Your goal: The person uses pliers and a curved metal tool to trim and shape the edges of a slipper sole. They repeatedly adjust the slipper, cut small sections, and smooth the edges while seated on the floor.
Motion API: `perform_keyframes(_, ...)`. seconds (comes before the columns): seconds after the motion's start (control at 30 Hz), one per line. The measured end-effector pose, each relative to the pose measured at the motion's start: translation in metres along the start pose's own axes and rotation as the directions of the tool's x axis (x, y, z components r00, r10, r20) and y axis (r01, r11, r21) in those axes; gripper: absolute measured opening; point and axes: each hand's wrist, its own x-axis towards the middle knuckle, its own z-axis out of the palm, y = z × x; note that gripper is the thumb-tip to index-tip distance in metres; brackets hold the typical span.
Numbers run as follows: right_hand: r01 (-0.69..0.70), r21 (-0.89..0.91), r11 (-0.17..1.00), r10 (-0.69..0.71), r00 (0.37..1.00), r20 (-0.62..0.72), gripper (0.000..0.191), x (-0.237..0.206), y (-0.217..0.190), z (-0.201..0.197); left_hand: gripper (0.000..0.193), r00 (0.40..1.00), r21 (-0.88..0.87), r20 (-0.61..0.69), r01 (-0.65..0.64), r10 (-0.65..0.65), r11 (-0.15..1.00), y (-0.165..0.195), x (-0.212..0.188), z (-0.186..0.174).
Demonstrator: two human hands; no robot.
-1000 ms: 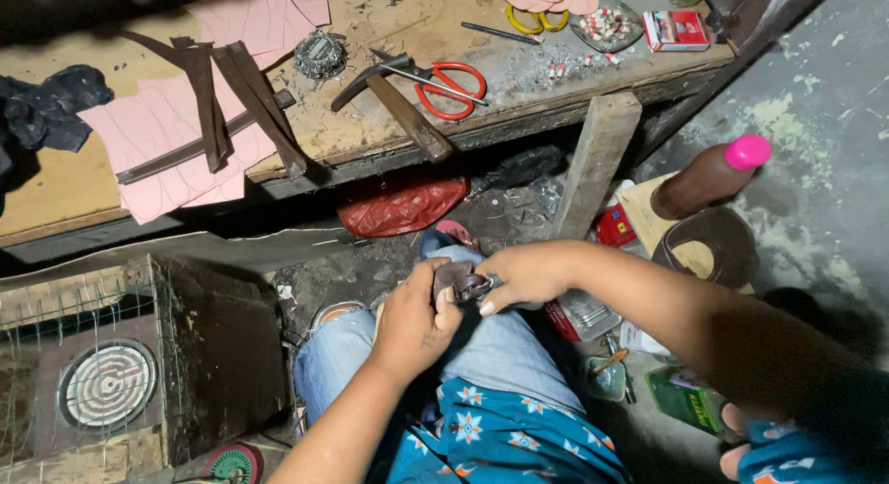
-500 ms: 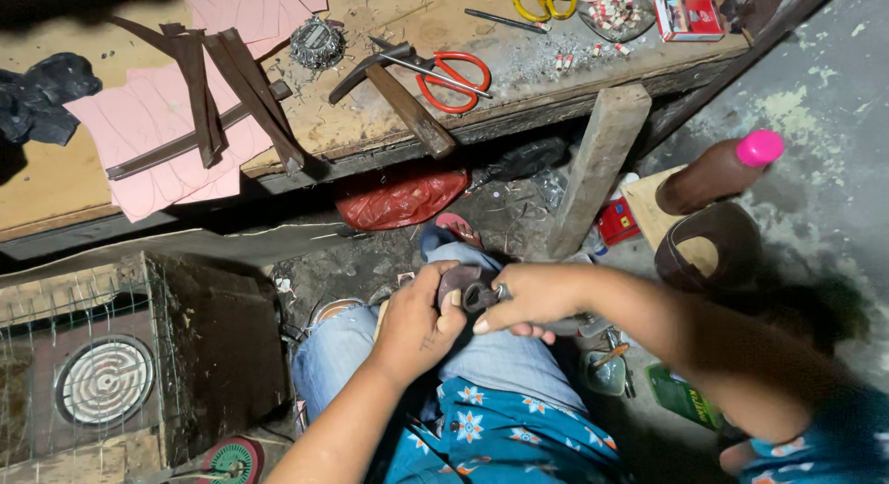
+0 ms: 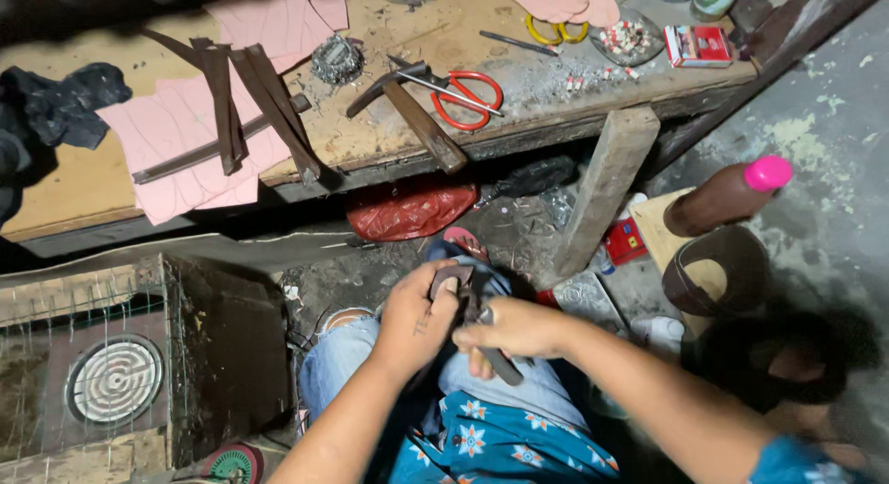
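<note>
The dark leather piece sits over the person's lap, just above the knees in blue jeans, pinched at its lower edge by the left hand. That hand is curled closed around it, thumb on top. The right hand is closed in a fist around a dark-handled tool, whose tip meets the leather piece where the two hands come together; what kind of tool it is cannot be told.

Above the hands runs a long wooden workbench, worn and dusty. Pink sheets lie on its left part with several dark strips crossed over them, and a black cloth lies at the far left. A hammer lies near the middle of the bench, touching red-handled scissors. Yellow-handled scissors and a small red box lie farther right.

A wooden leg props the bench. A red plastic bag lies under the bench on the floor. To the right stands a brown bottle with a pink cap, tilted beside a round brown container. At the left is a wire-mesh crate.
</note>
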Motion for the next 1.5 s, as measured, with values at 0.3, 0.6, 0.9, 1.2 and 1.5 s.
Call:
perform_keyframes(0.3, 0.088, -0.839, 0.537, -0.380, 0.913, -0.147, 0.048, -0.084, 0.021, 0.042, 0.030, 1.000, 0.165, -0.001, -0.030, 0.030, 0.986, 0.001, 0.000, 0.011)
perform_keyframes(0.6, 0.023, -0.912, 0.409, -0.833, 0.417, -0.363, 0.051, 0.040, -0.093, -0.074, 0.030, 1.000, 0.111, 0.017, 0.020, -0.022, 0.994, 0.023, -0.006, 0.013)
perform_keyframes(0.9, -0.091, -0.863, 0.496, -0.783, 0.382, -0.491, 0.052, 0.130, -0.138, -0.095, 0.037, 0.978, 0.039, 0.129, 0.160, -0.164, 0.986, 0.032, 0.003, 0.005)
perform_keyframes(1.2, 0.654, 0.315, 0.688, -0.531, 0.749, -0.397, 0.022, 0.108, -0.167, -0.107, 0.053, 0.842, -0.305, 0.478, 0.426, -0.250, 0.852, -0.002, 0.019, 0.001)
perform_keyframes(1.5, 0.693, -0.045, 0.719, -0.671, 0.676, -0.305, 0.053, -0.036, -0.074, -0.039, 0.043, 0.915, -0.016, 0.248, 0.332, -0.318, 0.943, 0.011, 0.005, 0.006)
